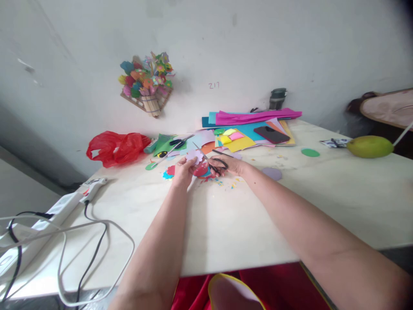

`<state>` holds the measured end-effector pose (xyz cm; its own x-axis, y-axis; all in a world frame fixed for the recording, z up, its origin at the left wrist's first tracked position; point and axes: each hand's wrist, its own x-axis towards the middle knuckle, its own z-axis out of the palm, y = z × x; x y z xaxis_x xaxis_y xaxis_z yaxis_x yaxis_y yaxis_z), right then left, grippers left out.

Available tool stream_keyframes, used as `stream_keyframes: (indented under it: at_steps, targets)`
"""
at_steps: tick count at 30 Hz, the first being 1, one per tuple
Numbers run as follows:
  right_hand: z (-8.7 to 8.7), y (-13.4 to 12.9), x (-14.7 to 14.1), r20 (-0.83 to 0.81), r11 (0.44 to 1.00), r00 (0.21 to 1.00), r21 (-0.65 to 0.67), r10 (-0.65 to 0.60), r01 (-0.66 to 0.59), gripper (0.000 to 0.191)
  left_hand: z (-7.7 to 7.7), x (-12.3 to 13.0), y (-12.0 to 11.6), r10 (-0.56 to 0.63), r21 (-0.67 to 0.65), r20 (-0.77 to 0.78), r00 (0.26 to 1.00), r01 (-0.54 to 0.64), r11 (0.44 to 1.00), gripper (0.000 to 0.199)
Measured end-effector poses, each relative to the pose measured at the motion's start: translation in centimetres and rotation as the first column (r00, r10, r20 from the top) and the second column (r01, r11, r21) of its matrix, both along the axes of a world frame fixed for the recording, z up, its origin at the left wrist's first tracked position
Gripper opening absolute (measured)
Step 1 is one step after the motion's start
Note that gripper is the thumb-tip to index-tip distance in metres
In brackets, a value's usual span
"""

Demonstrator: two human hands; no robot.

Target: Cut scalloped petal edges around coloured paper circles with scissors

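The left hand pinches a scalloped lilac paper above the table, fingers drawn together on its near edge. The right hand is curled round the handles of the scissors, blades pointing away beside the paper; a dark stick juts out above its fingers.

Beneath and between the hands lie red discs, blue cutouts and scraps, crowding the spot. Just beyond, spare scissors and loose sheets fill the far side, with packets and a phone on top and a cup behind.

To the left are a red bag, a power strip and looping cables, clear of the left forearm. To the right, a lilac disc lies near the right forearm, a green disc farther off, then a mango. Paper flowers hang on the wall
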<state>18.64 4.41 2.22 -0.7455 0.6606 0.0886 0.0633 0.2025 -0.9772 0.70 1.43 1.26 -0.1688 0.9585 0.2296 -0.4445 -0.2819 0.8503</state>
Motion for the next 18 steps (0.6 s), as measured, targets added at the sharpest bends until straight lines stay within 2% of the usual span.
stream_keyframes:
  at_steps: [9, 18]
  targets:
    - [0.30, -0.27, 0.11, -0.022, 0.999, 0.999, -0.008, 0.038, -0.038, 0.054, 0.07, -0.01, -0.15, -0.005, -0.008, -0.011, 1.000, 0.005, 1.000, 0.030]
    - [-0.27, 0.25, 0.07, -0.002, 1.000, 1.000, 0.013, 0.015, -0.015, 0.045, -0.11, -0.07, 0.04, -0.003, -0.005, 0.025, 1.000, 0.003, 1.000, 0.029]
